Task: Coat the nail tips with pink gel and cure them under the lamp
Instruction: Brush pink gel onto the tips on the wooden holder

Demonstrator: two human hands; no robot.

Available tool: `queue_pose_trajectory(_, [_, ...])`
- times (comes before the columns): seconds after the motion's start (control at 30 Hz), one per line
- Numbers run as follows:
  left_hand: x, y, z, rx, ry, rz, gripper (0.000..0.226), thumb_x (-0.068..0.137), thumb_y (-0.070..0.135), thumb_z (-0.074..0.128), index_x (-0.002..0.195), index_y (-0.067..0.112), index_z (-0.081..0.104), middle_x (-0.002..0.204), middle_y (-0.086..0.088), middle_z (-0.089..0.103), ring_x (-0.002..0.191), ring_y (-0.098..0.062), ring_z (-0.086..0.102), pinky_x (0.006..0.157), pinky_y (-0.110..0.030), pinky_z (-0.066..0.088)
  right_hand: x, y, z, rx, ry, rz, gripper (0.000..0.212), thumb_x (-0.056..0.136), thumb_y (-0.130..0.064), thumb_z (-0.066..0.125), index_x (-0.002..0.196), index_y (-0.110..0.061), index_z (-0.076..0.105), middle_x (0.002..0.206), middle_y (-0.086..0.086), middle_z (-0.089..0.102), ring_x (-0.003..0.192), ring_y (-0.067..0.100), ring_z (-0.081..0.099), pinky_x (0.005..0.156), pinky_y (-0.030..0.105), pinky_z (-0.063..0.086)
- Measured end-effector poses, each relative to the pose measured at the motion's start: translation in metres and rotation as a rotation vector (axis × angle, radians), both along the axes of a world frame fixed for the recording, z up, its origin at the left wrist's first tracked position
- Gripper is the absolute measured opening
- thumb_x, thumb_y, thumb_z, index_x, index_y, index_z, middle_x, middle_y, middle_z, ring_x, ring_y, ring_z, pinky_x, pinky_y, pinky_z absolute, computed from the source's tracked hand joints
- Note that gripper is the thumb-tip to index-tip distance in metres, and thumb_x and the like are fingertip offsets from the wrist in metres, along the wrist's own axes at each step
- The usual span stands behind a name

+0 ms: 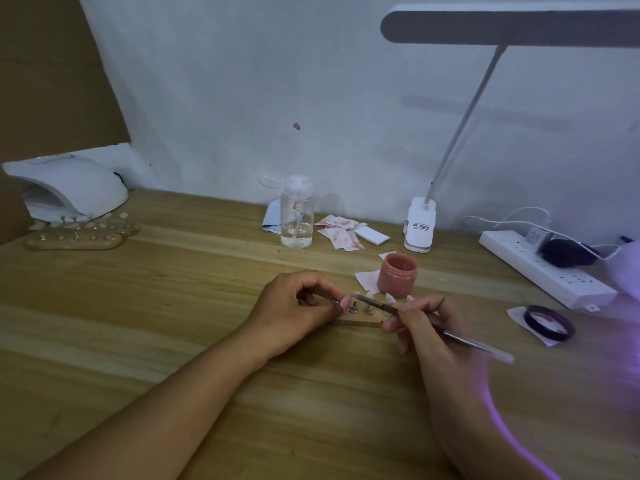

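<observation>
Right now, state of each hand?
Left hand: pinching a nail tip.
Right hand: holding the brush.

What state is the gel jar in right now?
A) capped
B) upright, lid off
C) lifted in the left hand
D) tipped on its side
B: the jar stands upright on the table with its mouth uncovered, just beyond the hands; the left hand pinches a nail tip and the right hand holds the brush.
</observation>
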State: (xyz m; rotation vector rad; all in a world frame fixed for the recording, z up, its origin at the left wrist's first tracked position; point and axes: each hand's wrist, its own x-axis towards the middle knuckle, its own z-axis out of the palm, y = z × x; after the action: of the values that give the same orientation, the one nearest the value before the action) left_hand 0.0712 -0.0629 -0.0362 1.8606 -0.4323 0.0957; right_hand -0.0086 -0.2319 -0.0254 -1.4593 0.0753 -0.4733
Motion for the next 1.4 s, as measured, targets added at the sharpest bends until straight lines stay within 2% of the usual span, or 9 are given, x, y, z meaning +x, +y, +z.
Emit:
queue_pose_trajectory(0.13, [-0.0009,0.0002,0.0005,-0.014,0.010,-0.016,0.005,0.079,0.024,0.082,0.081,0.025,0.077,0.076,0.009,0.072,0.066,-0.010,0.050,0.065,-0.026,0.041,-0.0001,0.0000,0.0005,0.011,-0.001,-0.014,0.014,0.089,-0.012,0.063,0.077,-0.010,0.057,0.069,0.008,0.070,0.055,0.008,0.052,0.054,0.014,0.045])
queue_pose_trajectory(0.3, [-0.0007,0.0005,0.0000,-0.019,0.025,-0.008,0.007,0.079,0.022,0.082,0.084,0.024,0.077,0.078,0.010,0.073,0.065,-0.003,0.052,0.063,-0.017,0.041,-0.0025,-0.0021,0.0024,0.089,-0.002,-0.006,0.016,0.087,-0.009,0.062,0.073,-0.015,0.058,0.070,0.008,0.069,0.057,0.011,0.049,0.062,0.026,0.042])
queue_pose_trajectory(0.53, [-0.0005,0.0008,0.0011,-0.015,0.039,-0.017,0.013,0.079,0.015,0.081,0.088,0.025,0.078,0.084,0.006,0.075,0.068,-0.005,0.056,0.066,-0.019,0.044,-0.0005,-0.0001,0.0019,0.026,0.024,0.033,0.009,0.089,-0.005,0.061,0.081,-0.006,0.058,0.070,0.010,0.070,0.056,0.007,0.052,0.053,0.013,0.044])
queue_pose_trajectory(0.67, [-0.0002,0.0012,0.0006,-0.005,0.038,-0.003,0.014,0.080,0.014,0.081,0.089,0.025,0.079,0.084,0.007,0.075,0.069,-0.008,0.056,0.068,-0.024,0.046,-0.0014,0.0001,0.0028,0.021,0.014,0.012,0.010,0.087,-0.002,0.061,0.078,-0.006,0.057,0.067,0.009,0.069,0.056,0.009,0.052,0.052,0.013,0.043])
queue_pose_trajectory(0.83, [-0.0014,0.0012,0.0017,0.000,0.042,-0.009,0.016,0.081,0.014,0.080,0.091,0.025,0.079,0.086,0.007,0.076,0.074,-0.013,0.059,0.074,-0.033,0.051,-0.0022,-0.0001,0.0031,-0.012,0.033,0.022,0.008,0.088,-0.004,0.061,0.081,-0.006,0.058,0.068,0.009,0.069,0.058,0.009,0.053,0.059,0.021,0.043])
queue_pose_trajectory(0.97, [-0.0011,0.0005,0.0015,-0.003,0.051,0.000,0.016,0.081,0.012,0.079,0.094,0.022,0.079,0.086,0.004,0.076,0.078,-0.026,0.064,0.079,-0.039,0.053,-0.0027,0.0004,0.0026,-0.045,0.034,0.015,0.012,0.086,-0.003,0.062,0.077,-0.010,0.058,0.068,0.008,0.069,0.057,0.012,0.052,0.059,0.027,0.041])
queue_pose_trajectory(1.1, [-0.0011,0.0002,0.0015,-0.014,0.055,0.005,0.015,0.082,0.012,0.078,0.093,0.022,0.079,0.088,0.006,0.077,0.083,-0.018,0.067,0.082,-0.034,0.053,-0.0029,-0.0008,0.0010,-0.026,0.019,-0.004,0.018,0.088,-0.004,0.061,0.074,-0.015,0.057,0.066,0.005,0.068,0.056,0.009,0.053,0.056,0.019,0.044])
queue_pose_trajectory(1.23, [-0.0007,0.0014,0.0023,-0.003,0.056,-0.007,0.018,0.084,0.011,0.077,0.092,0.027,0.078,0.088,0.009,0.077,0.090,-0.020,0.069,0.085,-0.034,0.054,-0.0027,-0.0005,0.0013,-0.021,-0.016,0.009,0.011,0.088,0.000,0.060,0.079,-0.006,0.056,0.064,0.006,0.067,0.054,0.010,0.050,0.050,0.014,0.042])
queue_pose_trajectory(1.4, [-0.0015,0.0006,0.0019,-0.023,0.056,-0.002,0.019,0.085,0.011,0.075,0.088,0.030,0.078,0.090,0.007,0.077,0.093,-0.025,0.068,0.087,-0.035,0.053,-0.0079,0.0007,0.0079,-0.122,-0.145,-0.030,0.005,0.090,-0.005,0.060,0.087,-0.008,0.057,0.068,0.006,0.068,0.059,0.005,0.060,0.060,0.013,0.046])
